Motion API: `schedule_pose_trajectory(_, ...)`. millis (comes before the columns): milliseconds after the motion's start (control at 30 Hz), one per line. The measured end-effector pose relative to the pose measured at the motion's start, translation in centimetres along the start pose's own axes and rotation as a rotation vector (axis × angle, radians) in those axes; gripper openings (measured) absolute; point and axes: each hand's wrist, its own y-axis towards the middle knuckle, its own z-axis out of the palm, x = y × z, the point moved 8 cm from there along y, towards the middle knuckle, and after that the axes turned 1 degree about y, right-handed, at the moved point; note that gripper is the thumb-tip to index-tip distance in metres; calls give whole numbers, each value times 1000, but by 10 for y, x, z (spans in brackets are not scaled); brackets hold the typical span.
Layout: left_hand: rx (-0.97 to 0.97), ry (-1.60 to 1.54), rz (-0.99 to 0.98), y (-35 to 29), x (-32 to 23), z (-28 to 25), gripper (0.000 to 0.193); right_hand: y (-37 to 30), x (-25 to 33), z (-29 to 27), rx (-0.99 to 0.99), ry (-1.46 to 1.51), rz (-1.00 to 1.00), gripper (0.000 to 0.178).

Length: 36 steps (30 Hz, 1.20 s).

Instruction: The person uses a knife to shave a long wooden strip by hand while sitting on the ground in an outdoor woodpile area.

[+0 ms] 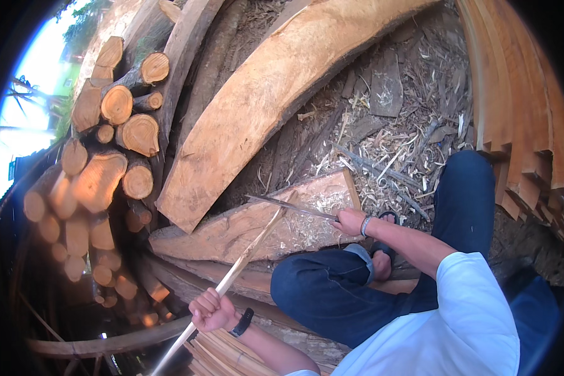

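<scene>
My left hand [212, 309], with a dark band on its wrist, is closed around a long, pale wooden stick [241, 260]. The stick slants up and to the right, its far end over a flat wood slab [232, 237]. In my right hand [349, 221] is a long-bladed knife [294, 208], gripped near the slab's right end. Its blade points left and crosses the stick close to the far tip. Whether the edge touches the stick I cannot tell. The knife's handle is mostly hidden by my fingers. Pale shavings [323, 203] lie on the slab.
Cut logs [116, 103] are stacked at the left. A big curved plank [263, 94] lies beyond the slab. Shavings and bark [395, 138] cover the ground. Long boards [514, 81] stand at the right. Thin strips [225, 354] lie by my left forearm; my bent legs [319, 285] are close.
</scene>
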Motion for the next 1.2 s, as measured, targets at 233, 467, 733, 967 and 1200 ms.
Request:
schedule_pose_trajectory(233, 38, 58, 0, -2, -4, -2, 34, -6, 21, 6, 85, -62, -38, 43)
schedule_pose_trajectory(467, 35, 29, -10, 2, -1, 5, 32, 0, -14, 1, -21, -63, 5, 51)
schedule_pose_trajectory(733, 32, 41, -11, 11, 3, 9, 33, 3, -32, -1, 8, -9, 64, 48)
schedule_pose_trajectory(967, -141, 50, 44, 9, -3, -11, 35, -2, -15, 12, 30, -29, 4, 46)
schedule_pose_trajectory(1200, -486, 142, 135, -12, -14, -51, 37, -11, 17, 22, 30, -36, -30, 44)
